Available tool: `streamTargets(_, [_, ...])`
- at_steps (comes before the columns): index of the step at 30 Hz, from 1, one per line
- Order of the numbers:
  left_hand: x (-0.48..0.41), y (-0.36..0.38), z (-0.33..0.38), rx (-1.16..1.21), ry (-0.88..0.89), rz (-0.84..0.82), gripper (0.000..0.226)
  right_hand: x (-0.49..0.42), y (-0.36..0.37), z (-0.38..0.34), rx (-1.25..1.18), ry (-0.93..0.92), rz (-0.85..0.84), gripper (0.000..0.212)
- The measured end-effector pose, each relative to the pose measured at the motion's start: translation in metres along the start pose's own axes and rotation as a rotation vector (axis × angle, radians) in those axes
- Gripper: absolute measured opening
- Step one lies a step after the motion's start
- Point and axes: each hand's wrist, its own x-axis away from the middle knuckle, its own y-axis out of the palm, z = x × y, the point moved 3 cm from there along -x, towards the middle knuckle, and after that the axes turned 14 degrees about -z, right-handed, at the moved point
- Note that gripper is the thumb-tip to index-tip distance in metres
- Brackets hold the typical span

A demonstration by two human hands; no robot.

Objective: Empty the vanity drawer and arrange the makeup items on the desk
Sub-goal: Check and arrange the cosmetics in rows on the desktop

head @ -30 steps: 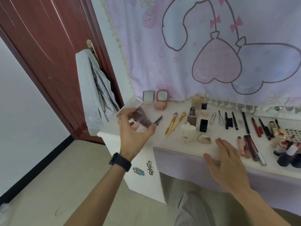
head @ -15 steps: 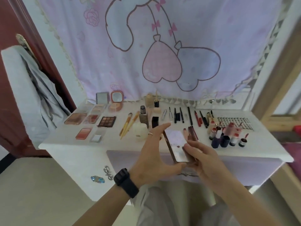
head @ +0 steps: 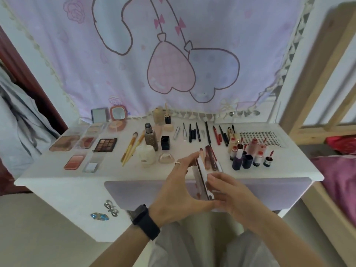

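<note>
Left hand (head: 179, 189): grasping flat makeup palette (head: 201, 177), edge-on
Right hand (head: 231, 197): pinching same palette, right side
Place: over desk (head: 115, 170) near edge

Soft even daylight, faint shadows — slight motion blur, wide-angle bending at edges.

Left hand (head: 179, 189) and right hand (head: 231, 197) meet, fingers curled in grip.

Lilac cartoon curtain (head: 173, 54), dark red door (head: 46, 110), pale floor (head: 38, 228), wooden frame (head: 312, 83) at right
</note>
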Motion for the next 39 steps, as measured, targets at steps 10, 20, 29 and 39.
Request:
streamTargets(10, [-0.001, 0.006, 0.001, 0.036, 0.077, 0.006, 0.113, 0.001, -0.006, -0.001, 0.032, -0.012, -0.011, 0.048])
streamTargets(20, [-0.002, 0.004, -0.004, 0.149, 0.028, 0.086, 0.112, -0.001, -0.003, -0.007, 0.172, -0.022, 0.036, 0.057])
streamTargets(29, [-0.012, -0.008, -0.006, 0.992, -0.431, -0.119, 0.091, -0.001, -0.002, -0.033, 0.833, -0.180, -0.148, 0.053])
streamTargets(39, [-0.012, -0.013, 0.001, 0.653, -0.466, -0.108, 0.083, -0.011, 0.000, -0.040, 0.607, -0.168, 0.025, 0.040])
